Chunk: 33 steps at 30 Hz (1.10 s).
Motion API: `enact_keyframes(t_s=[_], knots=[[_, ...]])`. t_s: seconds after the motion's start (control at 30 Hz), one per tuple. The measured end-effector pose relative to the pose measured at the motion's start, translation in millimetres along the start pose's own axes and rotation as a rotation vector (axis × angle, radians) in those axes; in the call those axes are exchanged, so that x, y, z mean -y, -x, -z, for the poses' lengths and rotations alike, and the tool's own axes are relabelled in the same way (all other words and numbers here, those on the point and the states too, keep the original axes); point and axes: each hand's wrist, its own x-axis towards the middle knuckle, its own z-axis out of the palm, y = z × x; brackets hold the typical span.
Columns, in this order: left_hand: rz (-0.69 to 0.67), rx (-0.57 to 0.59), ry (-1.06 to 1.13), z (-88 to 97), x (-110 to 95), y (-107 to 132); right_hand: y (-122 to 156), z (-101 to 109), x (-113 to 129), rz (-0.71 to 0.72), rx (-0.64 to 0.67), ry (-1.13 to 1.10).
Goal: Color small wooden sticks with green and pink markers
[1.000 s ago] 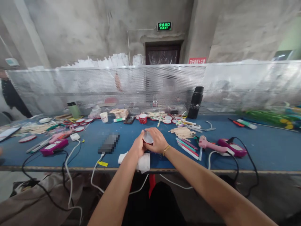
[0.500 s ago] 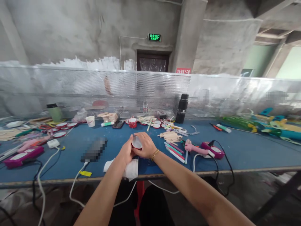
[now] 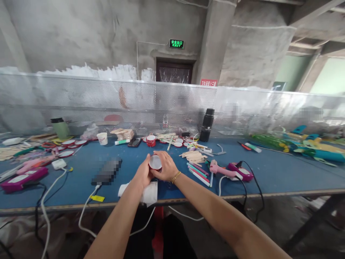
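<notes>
Between my two hands, just above the near middle of the table, is a small red toy drum (image 3: 155, 162) with a pale round top facing up. My left hand (image 3: 145, 170) wraps its left side, and my right hand (image 3: 167, 166) curls around the right side and far rim. Fingers cover most of the drum's red wall. A white cloth or tissue (image 3: 150, 193) lies under my left wrist. Farther back stands a similar red drum (image 3: 151, 140). To the right of my right hand lie several coloured markers (image 3: 198, 173) and a pile of wooden sticks (image 3: 193, 156).
A pink glue gun (image 3: 221, 169) and purple box (image 3: 244, 172) with cables sit at right. A phone (image 3: 107, 172) on a white cable lies left. A black bottle (image 3: 207, 125), paper cup (image 3: 102, 138) and green tumbler (image 3: 60, 128) stand along the mesh divider (image 3: 140, 104).
The drum's pale top shows more fully between my hands, as the fingers have shifted off it slightly. The whole view has moved a little; the things on the table stay put.
</notes>
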Motion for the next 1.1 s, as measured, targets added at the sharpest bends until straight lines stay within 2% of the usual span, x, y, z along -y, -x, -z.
enact_keyframes(t_s=[0.63,0.9,1.1], knots=[[0.001,-0.059,-0.020,-5.9,-1,2,0,1,-2,-0.029,0.031,0.014],[0.013,-0.012,-0.007,-7.3,-3,-1,-4,7,0,-0.051,0.049,0.030],[0.015,-0.021,-0.044,-10.2,-5,1,-6,9,-2,-0.054,0.072,0.041]])
